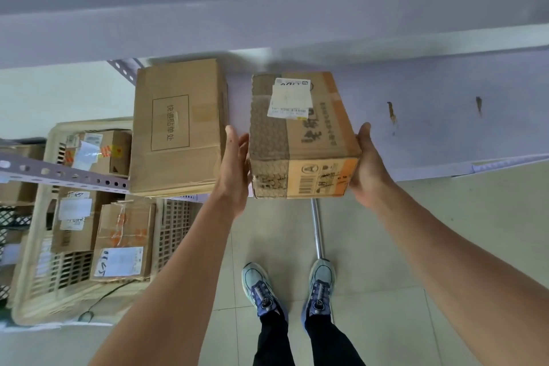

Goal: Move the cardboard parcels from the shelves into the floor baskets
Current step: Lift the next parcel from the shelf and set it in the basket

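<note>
Left hand (pixel 236 163): fingers lay straight, flat against the left side of the taped parcel (pixel 300 140).
Right hand (pixel 368 166): thumb lay along its right side; other fingers were hidden.

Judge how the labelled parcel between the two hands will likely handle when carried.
Probably stiff: the labelled parcel keeps square corners between the left hand and right hand. Possibly slippery: patterned tape wraps its left end, by the left hand. Unlikely to roll: flat faces.
</note>
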A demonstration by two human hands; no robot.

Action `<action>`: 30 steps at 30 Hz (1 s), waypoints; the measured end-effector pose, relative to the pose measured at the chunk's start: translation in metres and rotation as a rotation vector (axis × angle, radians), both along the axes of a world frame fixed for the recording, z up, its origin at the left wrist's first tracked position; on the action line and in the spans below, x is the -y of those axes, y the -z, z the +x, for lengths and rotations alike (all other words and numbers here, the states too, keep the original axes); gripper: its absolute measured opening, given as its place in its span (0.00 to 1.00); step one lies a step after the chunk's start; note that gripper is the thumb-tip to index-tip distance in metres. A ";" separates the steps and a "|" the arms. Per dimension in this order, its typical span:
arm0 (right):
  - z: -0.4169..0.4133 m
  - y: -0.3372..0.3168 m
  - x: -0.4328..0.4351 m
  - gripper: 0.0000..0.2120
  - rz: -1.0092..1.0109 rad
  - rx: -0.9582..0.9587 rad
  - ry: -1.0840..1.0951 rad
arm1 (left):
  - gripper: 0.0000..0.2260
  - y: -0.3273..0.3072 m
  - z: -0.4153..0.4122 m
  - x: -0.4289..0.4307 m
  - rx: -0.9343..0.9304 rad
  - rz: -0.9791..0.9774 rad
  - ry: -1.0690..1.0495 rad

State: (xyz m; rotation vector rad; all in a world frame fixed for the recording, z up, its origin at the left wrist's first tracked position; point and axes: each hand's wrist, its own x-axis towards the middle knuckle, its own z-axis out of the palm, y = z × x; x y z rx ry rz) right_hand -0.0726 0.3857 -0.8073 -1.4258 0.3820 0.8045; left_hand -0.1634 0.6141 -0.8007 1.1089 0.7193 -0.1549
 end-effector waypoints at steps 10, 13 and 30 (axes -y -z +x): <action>-0.012 0.015 -0.008 0.37 -0.027 -0.162 0.005 | 0.31 0.014 -0.015 0.020 0.006 -0.058 0.076; -0.020 0.008 -0.008 0.37 -0.002 -0.098 0.004 | 0.34 0.008 -0.016 0.024 0.064 -0.036 0.058; -0.116 -0.099 -0.026 0.36 0.120 0.103 0.074 | 0.32 -0.090 -0.103 0.002 0.174 -0.022 0.069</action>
